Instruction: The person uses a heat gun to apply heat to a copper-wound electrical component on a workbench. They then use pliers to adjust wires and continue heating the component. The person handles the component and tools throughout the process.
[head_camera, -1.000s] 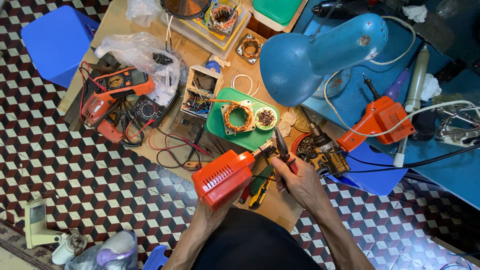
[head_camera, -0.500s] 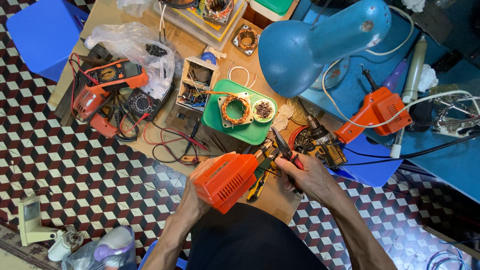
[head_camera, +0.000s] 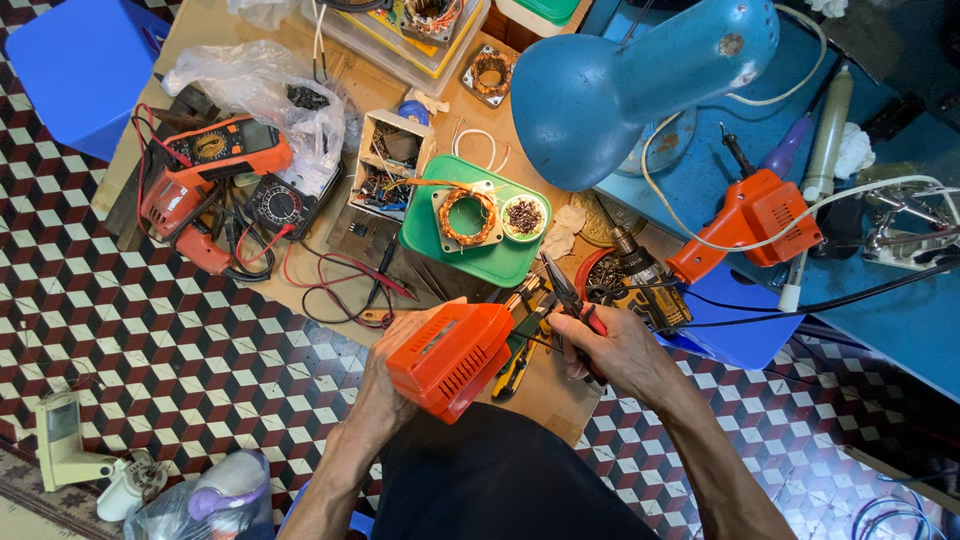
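Head view: left hand (head_camera: 385, 385) clamped around an orange soldering gun (head_camera: 452, 358), just below the green tray (head_camera: 478, 258). Right hand (head_camera: 618, 350) beside it, fingers closed on red-handled pliers (head_camera: 566, 296), tips near the tray's lower right corner. Blue lamp (head_camera: 640, 85) above the tray.

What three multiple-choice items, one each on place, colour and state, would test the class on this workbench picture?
1. Where does the copper wire coil lie?
A. on the green plastic tray
B. on the floor
C. in the clear bag

2. What colour is the desk lamp shade?
A. red
B. blue
C. white

3. What does the left hand hold?
A. nothing
B. a cup
C. the orange boxy power tool

Answers: 1 A, the coil sits inside the tray's rim. 2 B, the metal shade is blue. 3 C, the fingers wrap the tool, while the right hand grips red-handled pliers.
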